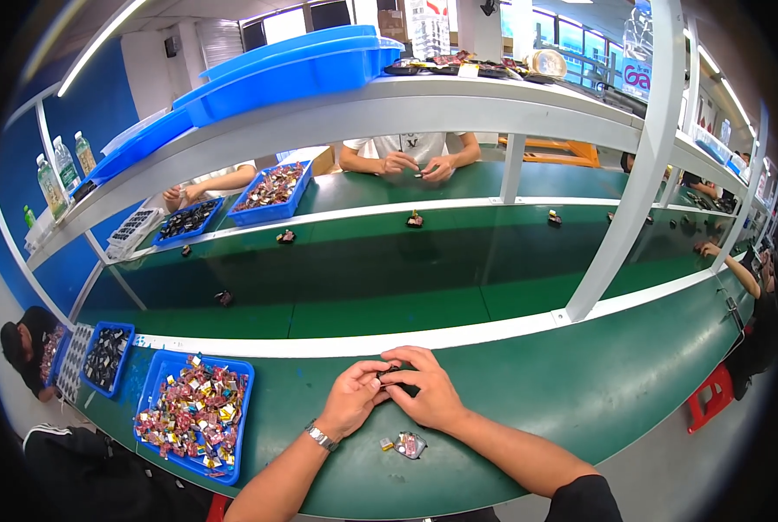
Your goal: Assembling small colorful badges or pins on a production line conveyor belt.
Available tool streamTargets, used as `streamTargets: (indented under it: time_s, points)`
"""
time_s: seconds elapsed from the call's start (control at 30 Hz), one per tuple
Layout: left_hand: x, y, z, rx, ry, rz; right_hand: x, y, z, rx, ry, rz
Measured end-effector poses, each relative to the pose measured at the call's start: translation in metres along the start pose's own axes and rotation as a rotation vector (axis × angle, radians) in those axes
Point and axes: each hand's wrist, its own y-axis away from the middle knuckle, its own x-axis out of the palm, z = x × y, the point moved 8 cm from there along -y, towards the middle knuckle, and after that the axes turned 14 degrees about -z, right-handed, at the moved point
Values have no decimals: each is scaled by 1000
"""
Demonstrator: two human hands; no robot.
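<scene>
Desk (pixel 341 487), green-topped, curved by the lens; bears a blue parts tray (pixel 247 409), the reference for all places below.

Clear plastic piece (pixel 410 446), one, right of the parts tray; a small yellow-marked piece (pixel 387 444) just beside it.

Left hand (pixel 352 402), metal-banded watch (pixel 321 436) at its wrist, right of the parts tray; fingertips pinched on a small dark piece (pixel 391 371), largely hidden by the fingers.

Right hand (pixel 427 393), farther right of the parts tray; fingers curled over and closed on the same dark piece, meeting the left fingertips.

Contents of the parts tray: heap of small pink, yellow, white and dark parts.

Blue tray of black parts (pixel 108 358), left of the parts tray; pale tray with round cells (pixel 75 361) beyond its left side.

Green belt (pixel 363 291), beyond the parts tray; small parts spaced along it.

Shelf (pixel 493 109), above and beyond the parts tray; carries blue bins (pixel 293 78).

Co-worker's hands (pixel 419 165), well beyond and right of the parts tray, at a small pale piece.
</scene>
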Motion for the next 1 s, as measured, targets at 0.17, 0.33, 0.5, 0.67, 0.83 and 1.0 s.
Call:
streamTargets:
  time_s: [0.17,0.33,0.5,0.67,0.83,1.0]
  points:
    - [-5,-1,0,30,7,-13,0,-2,11,-72,7,15]
    - [0,-1,-2,6,37,-26,-8,-8,19,-218,94,-73]
    - [1,0,-1,-30,-3,-69,-11,-7,17,-357,160,-18]
    - [-2,2,-1,-44,-5,-89,-9,-10,28,-427,198,15]
    - [-4,4,-2,-61,-12,-100,-1,-6,27,-500,249,70]
    - [0,-4,8,-92,-38,-99,-7,-5,23,-516,342,100]
